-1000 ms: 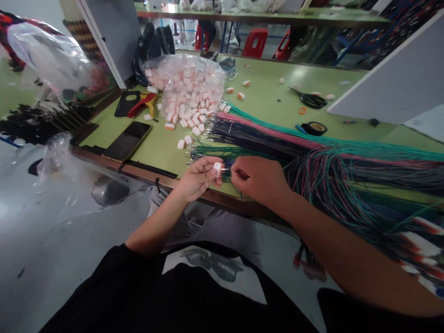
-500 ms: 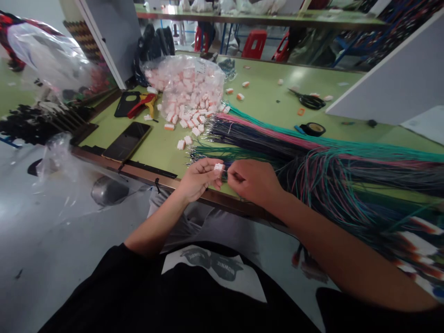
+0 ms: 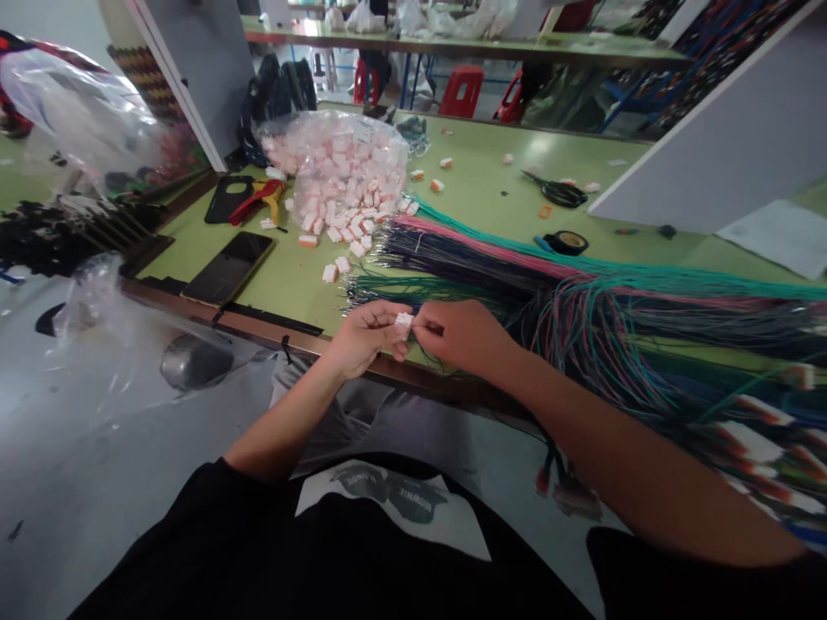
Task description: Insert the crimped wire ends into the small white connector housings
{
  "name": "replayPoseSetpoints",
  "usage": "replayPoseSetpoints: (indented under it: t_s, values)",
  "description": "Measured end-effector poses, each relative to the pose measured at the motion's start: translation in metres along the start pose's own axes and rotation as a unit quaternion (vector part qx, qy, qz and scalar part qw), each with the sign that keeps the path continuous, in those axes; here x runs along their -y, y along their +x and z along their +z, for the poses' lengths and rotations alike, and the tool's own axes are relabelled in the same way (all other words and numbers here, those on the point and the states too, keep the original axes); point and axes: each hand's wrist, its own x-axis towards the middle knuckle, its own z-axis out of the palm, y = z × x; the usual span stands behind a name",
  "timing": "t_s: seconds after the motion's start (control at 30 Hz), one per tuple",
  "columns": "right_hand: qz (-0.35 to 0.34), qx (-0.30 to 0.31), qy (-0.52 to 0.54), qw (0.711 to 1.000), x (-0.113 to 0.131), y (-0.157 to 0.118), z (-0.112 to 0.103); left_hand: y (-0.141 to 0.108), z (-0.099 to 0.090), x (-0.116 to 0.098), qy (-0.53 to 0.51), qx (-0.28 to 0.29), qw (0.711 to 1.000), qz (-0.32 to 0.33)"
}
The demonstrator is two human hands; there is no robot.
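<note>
Near the front edge of the green table, my left hand [image 3: 369, 336] pinches a small white connector housing [image 3: 404, 320] between thumb and fingers. Right up against it is my right hand [image 3: 456, 331], its fingers closed at the housing's right side. A wire seems to be in that pinch, though the fingers mostly hide it. Just beyond my hands lie bundles of dark and green wires [image 3: 381, 282] with bare metal terminals at their left ends. Pink wires [image 3: 452, 234] and teal wires [image 3: 491, 237] run off to the right.
A clear bag [image 3: 349, 159] of white-and-orange housings spills onto the table [image 3: 303, 293]. Left of it are a phone [image 3: 229, 269] and red-yellow pliers [image 3: 255, 202]. Scissors [image 3: 559, 189] and black tape [image 3: 569, 242] lie at the back right. Finished-looking wired connectors [image 3: 749, 443] hang at the right.
My right hand has come left, closing the small gap to the connector housing. My left hand still holds the housing. The whole view has shifted slightly.
</note>
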Motion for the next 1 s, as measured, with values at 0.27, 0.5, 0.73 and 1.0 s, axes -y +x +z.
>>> replayPoseSetpoints:
  t_s: [0.27, 0.5, 0.73, 1.0]
  values:
    - [0.147, -0.086, -0.104, 0.980, -0.127, 0.054, -0.049, -0.002, -0.001, -0.003, -0.044, 0.017, 0.999, 0.007]
    - [0.207, -0.066, -0.173, 0.961, -0.157, 0.061, -0.032, 0.000, -0.002, -0.002, -0.056, 0.032, 0.998, 0.012]
    - [0.288, -0.172, -0.082, 0.939, -0.154, 0.043, -0.057, 0.000, -0.006, -0.001, -0.051, 0.029, 0.998, 0.014]
    - [0.228, -0.203, 0.108, 0.946, -0.140, 0.018, -0.059, 0.002, -0.005, -0.002, -0.048, -0.005, 0.999, 0.022]
